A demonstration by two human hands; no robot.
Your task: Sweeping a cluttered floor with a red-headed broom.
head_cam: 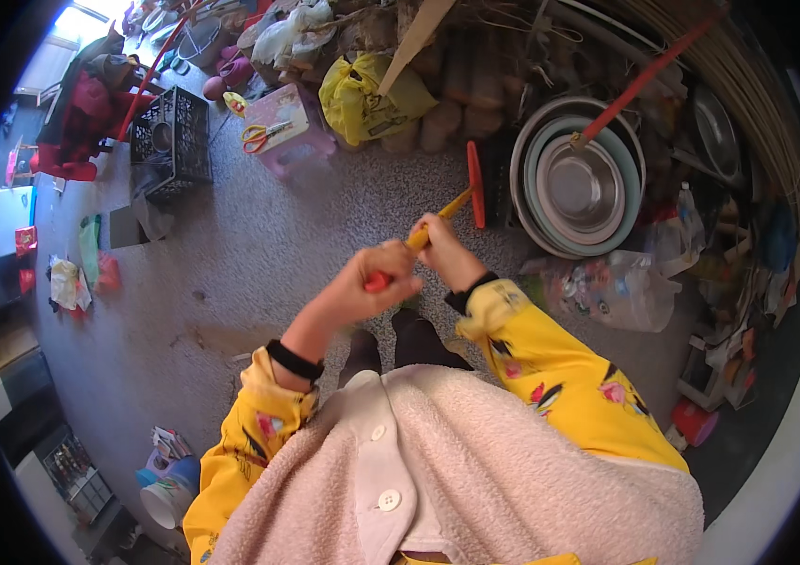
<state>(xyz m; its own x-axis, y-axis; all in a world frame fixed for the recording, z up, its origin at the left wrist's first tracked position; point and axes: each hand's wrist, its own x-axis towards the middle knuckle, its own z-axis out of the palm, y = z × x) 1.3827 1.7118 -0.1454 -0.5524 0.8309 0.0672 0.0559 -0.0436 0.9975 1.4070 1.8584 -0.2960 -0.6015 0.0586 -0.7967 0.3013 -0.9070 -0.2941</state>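
Both my hands grip the yellow handle (454, 205) of a long-handled floor tool. Its far end carries a narrow red head (475, 185), seen nearly edge-on near the floor; whether it is a broom or a mop I cannot tell. My left hand (377, 277) is closed around the red top end (377, 282) of the handle. Farther down, my right hand (437, 244) wraps the yellow part. The handle slants away from me to the right. Just beyond the head, on the right, stand nested basins (533, 180), with a steel one innermost.
Ahead are a pink plastic stool (301, 145) bearing orange-handled scissors (256, 137), a yellow plastic bag (372, 99) before stacked logs (440, 126), and a black crate (188, 138). A bag of bottles (605, 293) lies right. White bucket (163, 501) at lower left.
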